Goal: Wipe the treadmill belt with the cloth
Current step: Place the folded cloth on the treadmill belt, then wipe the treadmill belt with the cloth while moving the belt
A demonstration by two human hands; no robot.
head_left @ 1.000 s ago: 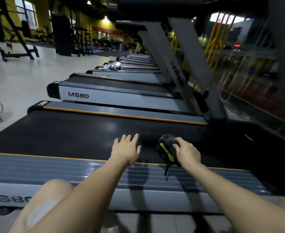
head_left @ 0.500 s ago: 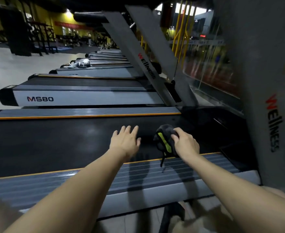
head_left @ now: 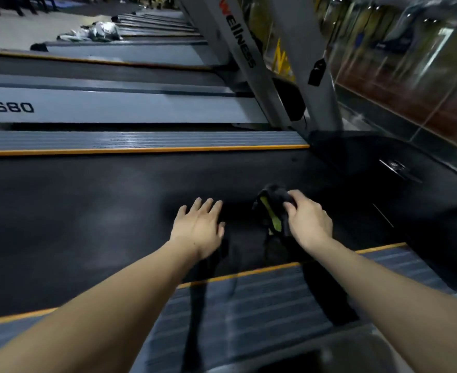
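While the cloth, a dark bundle with a yellow-green stripe, sits bunched on the treadmill belt near its front end, the wipe appears to be under way rather than complete. No visible mark on the belt separates wiped from unwiped surface, so progress cannot be read directly; judged from the cloth's position, the long stretch of belt toward the left of the view remains to be covered. The right hand grips the cloth from above, its fingers curled over the top of the bundle, with the striped fold showing just left of the knuckles and a loose end trailing toward the near side rail. The left hand lies just beside the cloth, not touching it, fingers straight and spread, palm down on the belt.
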